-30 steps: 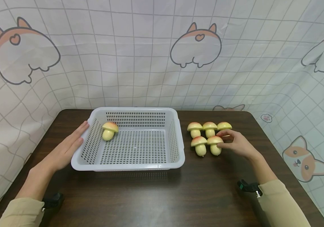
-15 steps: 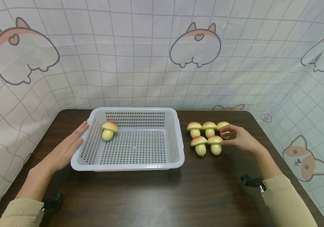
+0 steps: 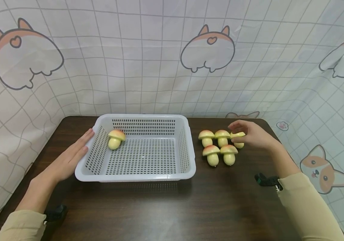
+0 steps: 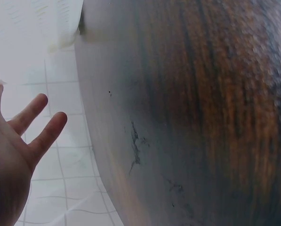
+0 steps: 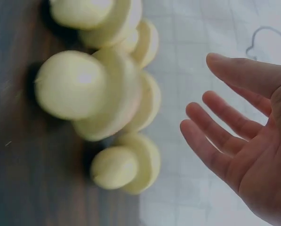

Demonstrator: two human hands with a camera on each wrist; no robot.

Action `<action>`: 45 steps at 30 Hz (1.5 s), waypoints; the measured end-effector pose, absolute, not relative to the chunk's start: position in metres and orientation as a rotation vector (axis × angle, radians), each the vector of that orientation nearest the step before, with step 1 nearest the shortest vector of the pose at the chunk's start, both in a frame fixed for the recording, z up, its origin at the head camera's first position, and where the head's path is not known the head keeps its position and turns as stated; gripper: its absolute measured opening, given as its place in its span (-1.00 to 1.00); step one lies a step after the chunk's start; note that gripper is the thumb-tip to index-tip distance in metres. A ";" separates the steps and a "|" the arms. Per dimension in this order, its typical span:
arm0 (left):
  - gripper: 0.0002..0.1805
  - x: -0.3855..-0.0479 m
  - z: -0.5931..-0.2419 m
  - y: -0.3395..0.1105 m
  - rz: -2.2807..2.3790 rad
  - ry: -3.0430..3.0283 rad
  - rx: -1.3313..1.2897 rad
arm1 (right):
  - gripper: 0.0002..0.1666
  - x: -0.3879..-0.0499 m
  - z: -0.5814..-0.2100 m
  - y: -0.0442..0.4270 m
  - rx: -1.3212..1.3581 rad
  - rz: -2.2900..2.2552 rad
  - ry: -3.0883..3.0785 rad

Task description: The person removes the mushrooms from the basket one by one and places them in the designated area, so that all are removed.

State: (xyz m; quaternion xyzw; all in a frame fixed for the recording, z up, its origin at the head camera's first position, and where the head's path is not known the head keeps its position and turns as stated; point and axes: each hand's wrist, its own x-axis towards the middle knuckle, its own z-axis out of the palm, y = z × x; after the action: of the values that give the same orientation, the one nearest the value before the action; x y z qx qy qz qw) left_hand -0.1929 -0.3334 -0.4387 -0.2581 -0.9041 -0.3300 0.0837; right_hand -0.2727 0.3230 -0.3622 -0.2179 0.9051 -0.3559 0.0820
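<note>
In the head view my left hand rests its extended fingers against the left side of a white plastic basket. One toy mushroom, yellow with a reddish cap, lies inside at the basket's back left. My right hand hovers over the back-right mushroom of a cluster, partly hiding it. In the right wrist view the right hand holds nothing, its fingers loosely bent and apart from the mushrooms. The front-right mushroom and front-left mushroom lie closer to me.
Two more mushrooms stand in the back row, a left one and a middle one. All are on a dark wooden table. A white gridded cloth with dog drawings hangs behind and at the sides.
My right hand has left the front-right mushroom and moved back, up over the back-right one. The front-right mushroom stays in place. My left hand and the basket have not moved.
</note>
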 end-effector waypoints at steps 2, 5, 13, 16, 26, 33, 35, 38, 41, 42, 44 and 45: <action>-0.37 -0.193 -0.438 -0.334 -0.985 -2.700 -0.770 | -0.47 -0.275 -0.355 0.315 -0.672 -1.051 2.710; -0.36 -0.193 -0.438 -0.334 -0.982 -2.698 -0.772 | -0.47 -0.279 -0.346 0.301 -0.706 -1.051 2.711; -0.37 -0.193 -0.438 -0.334 -0.971 -2.693 -0.779 | -0.52 -0.289 -0.332 0.261 -0.767 -1.036 2.705; -0.37 -0.193 -0.438 -0.334 -0.969 -2.696 -0.779 | -0.54 -0.294 -0.327 0.244 -0.815 -1.030 2.711; -0.37 -0.192 -0.436 -0.332 -0.973 -2.695 -0.773 | -0.57 -0.302 -0.308 0.186 -0.957 -0.986 2.694; -0.37 -0.193 -0.436 -0.333 -0.963 -2.684 -0.780 | -0.58 -0.310 -0.303 0.151 -1.031 -0.991 2.635; -0.37 -0.194 -0.435 -0.333 -0.959 -2.682 -0.781 | -0.58 -0.313 -0.303 0.142 -1.045 -1.001 2.615; -0.37 -0.194 -0.435 -0.333 -0.971 -2.682 -0.778 | -0.59 -0.317 -0.303 0.130 -1.090 -1.009 2.592; -0.37 -0.193 -0.436 -0.333 -0.987 -2.685 -0.777 | -0.61 -0.320 -0.305 0.118 -1.141 -1.008 2.569; -0.37 -0.193 -0.437 -0.333 -0.991 -2.688 -0.774 | -0.61 -0.322 -0.306 0.115 -1.156 -1.006 2.562; -0.37 -0.193 -0.438 -0.333 -0.989 -2.692 -0.773 | -0.62 -0.324 -0.309 0.108 -1.172 -1.007 2.552; -0.37 -0.193 -0.438 -0.333 -0.986 -2.692 -0.772 | -0.62 -0.325 -0.311 0.105 -1.172 -1.010 2.548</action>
State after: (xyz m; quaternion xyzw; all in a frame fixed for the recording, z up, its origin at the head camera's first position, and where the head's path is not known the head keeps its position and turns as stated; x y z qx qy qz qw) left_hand -0.1931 -0.3327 -0.4380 -0.2592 -0.9033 -0.3309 0.0861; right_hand -0.3253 0.1047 -0.3105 -0.3919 0.8520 -0.3378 0.0801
